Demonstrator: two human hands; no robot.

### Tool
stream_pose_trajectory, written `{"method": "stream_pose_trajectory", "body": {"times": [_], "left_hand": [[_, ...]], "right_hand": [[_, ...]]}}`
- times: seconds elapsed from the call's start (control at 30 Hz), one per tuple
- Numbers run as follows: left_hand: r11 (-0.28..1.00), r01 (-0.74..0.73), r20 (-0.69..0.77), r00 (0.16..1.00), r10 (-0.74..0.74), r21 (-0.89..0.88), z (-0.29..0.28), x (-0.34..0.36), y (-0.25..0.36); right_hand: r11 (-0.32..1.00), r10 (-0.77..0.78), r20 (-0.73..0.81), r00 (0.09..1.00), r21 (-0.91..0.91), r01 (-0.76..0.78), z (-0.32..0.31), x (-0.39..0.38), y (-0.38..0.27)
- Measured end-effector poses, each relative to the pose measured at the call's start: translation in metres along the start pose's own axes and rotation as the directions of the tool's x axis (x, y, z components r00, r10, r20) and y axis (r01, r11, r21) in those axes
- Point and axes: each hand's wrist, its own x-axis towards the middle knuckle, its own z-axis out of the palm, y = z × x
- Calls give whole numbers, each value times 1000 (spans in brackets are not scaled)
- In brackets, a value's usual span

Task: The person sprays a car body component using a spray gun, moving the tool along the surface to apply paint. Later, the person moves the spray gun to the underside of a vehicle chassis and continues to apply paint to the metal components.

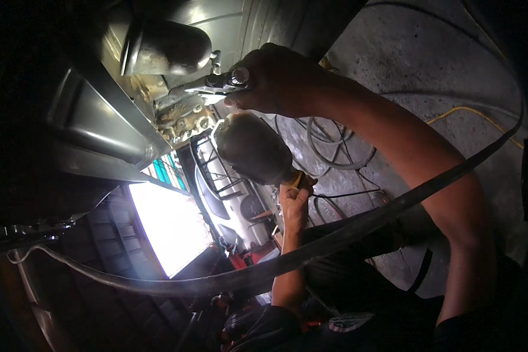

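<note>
My right hand (270, 79) is wrapped round a metal spray gun (220, 82) with round knobs at its back. A dark metal cup (169, 48) joins the gun by a small fitting. The gun's front points left at a rough, stained metal part (188, 122). Below it my left hand (296, 202) closes round the yellow handle of what looks like a work lamp (255, 146). The lamp's dark rounded shade faces up and left, with a bright rim. My right forearm reaches across from the right; some fingers of both hands are hidden.
A black hose or strap (358, 226) sweeps across the view. Coiled grey hoses (340, 146) and a yellow hose (472, 110) lie on the concrete floor (416, 53). Shiny metal panels (102, 120) stand close at left. Behind are a glaring bright opening (171, 229) and a black frame (211, 170).
</note>
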Motion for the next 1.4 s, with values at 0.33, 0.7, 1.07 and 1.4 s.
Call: {"method": "stream_pose_trajectory", "body": {"times": [0.33,0.7,1.07,1.4], "left_hand": [[999,33,91,995,-36,38,-5,-4,-4],[991,68,136,989,-53,-111,-14,-10,-8],[998,57,162,985,-63,39,-7,-20,2],[996,14,178,984,-29,86,-15,-20,14]], "right_hand": [[999,-33,41,999,-16,34,-23,-9,-9],[986,0,97,995,166,-17,-29,-15,-18],[965,-260,32,965,46,258,-2,-18,-15],[937,-324,40,945,-121,326,3,-15,-24]]}}
